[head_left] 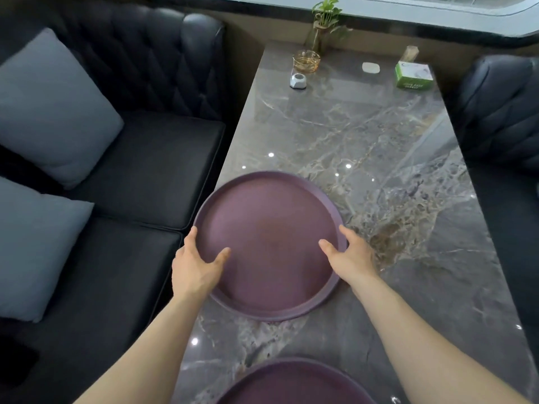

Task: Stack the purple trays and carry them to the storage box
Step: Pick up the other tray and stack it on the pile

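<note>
A round purple tray [269, 228] lies near the left edge of the grey marble table [379, 158], partly overhanging it. My left hand [195, 265] grips its left rim, thumb inside the tray. On the opposite rim my right hand [348, 256] holds on the same way. The edge of another tray seems to show just beneath this one at its near side. A second purple tray [294, 384] lies at the table's near end, cut off by the bottom of the view. No storage box is visible.
A black leather sofa [145, 158] with two grey cushions [49, 109] runs along the left. Another dark seat [501, 112] is on the right. At the far end stand a glass ashtray [306, 61], a small white device [299, 81], a green tissue box [414, 74] and a plant vase [323, 27].
</note>
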The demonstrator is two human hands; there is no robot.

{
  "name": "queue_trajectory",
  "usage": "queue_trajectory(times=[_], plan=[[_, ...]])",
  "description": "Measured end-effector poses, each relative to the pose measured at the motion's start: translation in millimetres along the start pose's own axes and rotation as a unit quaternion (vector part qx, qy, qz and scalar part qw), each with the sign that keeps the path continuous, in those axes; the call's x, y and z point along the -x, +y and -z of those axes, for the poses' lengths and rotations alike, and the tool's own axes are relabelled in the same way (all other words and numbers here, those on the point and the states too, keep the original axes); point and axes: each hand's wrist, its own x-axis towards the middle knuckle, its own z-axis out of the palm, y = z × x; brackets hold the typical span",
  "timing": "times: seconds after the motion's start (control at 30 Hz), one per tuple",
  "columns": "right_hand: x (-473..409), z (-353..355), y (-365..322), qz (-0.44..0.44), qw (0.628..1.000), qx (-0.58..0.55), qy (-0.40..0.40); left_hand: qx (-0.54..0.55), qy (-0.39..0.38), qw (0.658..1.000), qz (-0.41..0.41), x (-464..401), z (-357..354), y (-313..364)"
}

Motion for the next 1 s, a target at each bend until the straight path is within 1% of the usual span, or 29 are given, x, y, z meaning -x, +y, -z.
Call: queue_trajectory(times=[0.13,0.3,0.5,0.77,1.0], plan=[[-5.5,-0.4,-5.4,-0.007,0.999,-0.037,-0.003,0.022,0.026,0.999,0.01,-3.7,-3.2,2.7],[0.2,6.4,-4.1,-0.016,0.999,-0.033,-0.013,0.038,0.028,0.999,0.019,12.2,-8.3,9.8],[27.0,23.2,-0.8,-0.034,0.997,-0.064,0.022,0.07,0.024,0.997,0.004,36.0,3.9,13.7],[97.1,43.5,23.2,-0.05,0.993,-0.073,0.082,0.081,0.026,0.996,-0.012,90.4,36.4,6.8],[188.5,53.1,65.8,-0.073,0.988,-0.058,0.122,0.093,0.011,0.996,-0.002,156.9,57.4,-29.1]])
